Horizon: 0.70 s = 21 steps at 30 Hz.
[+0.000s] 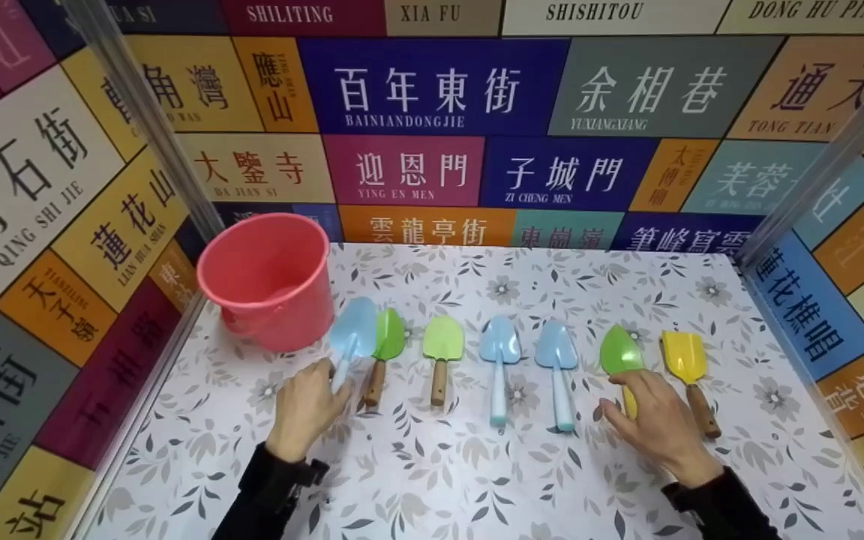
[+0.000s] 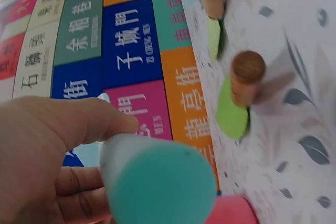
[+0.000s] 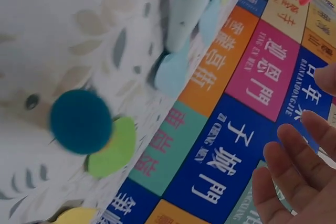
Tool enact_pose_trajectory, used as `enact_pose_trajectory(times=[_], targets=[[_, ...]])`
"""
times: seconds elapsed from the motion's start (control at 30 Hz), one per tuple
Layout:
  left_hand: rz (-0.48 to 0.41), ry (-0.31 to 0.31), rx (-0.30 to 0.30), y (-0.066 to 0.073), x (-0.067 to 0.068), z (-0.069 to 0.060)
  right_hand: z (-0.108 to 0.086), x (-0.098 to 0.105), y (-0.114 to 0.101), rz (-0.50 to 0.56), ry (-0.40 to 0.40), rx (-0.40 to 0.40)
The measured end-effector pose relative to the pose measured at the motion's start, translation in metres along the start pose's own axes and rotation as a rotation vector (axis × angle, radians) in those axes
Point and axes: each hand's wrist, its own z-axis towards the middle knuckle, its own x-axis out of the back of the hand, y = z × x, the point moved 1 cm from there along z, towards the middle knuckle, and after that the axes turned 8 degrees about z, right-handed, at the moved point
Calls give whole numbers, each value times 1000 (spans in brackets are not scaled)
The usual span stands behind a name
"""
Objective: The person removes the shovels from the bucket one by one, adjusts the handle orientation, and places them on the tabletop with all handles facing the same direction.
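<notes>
My left hand [image 1: 306, 407] holds a light blue toy shovel [image 1: 355, 328] by its handle, the blade beside the bucket. Up close in the left wrist view, thumb and fingers curl round that handle, whose end is teal [image 2: 165, 184]. A green shovel with a wooden handle [image 1: 376, 384] lies partly behind the blue blade. Over on the right, my right hand [image 1: 657, 420] hovers above a pointed green shovel [image 1: 619, 350] with a yellow handle. Its fingers [image 3: 294, 163] are spread and hold nothing in the right wrist view. Just right lies a yellow shovel [image 1: 685, 356] with a wooden handle.
A red bucket [image 1: 304, 307] stands at the back left corner. Between the hands lie a light green shovel [image 1: 443, 339] and two blue shovels, one left [image 1: 499, 341] and one right [image 1: 556, 346]. Sign-covered panels [image 1: 432, 90] wall the flower-patterned table [image 1: 462, 480] at back and sides.
</notes>
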Motion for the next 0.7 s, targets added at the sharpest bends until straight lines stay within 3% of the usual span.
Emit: enact_pose_trajectory(times=[0.17, 0.37, 0.57, 0.7], targets=[[-10, -17, 56, -17, -6, -9, -14, 3, 7, -59, -53, -3], [-54, -140, 129, -31, -16, -14, -26, 6, 13, -95, -62, 4], [-48, -265, 158, -47, -25, -12, -35, 8, 14, -114, -77, -36], [-35, -314, 165, -57, -29, -9, -38, 8, 15, -127, -94, -69]])
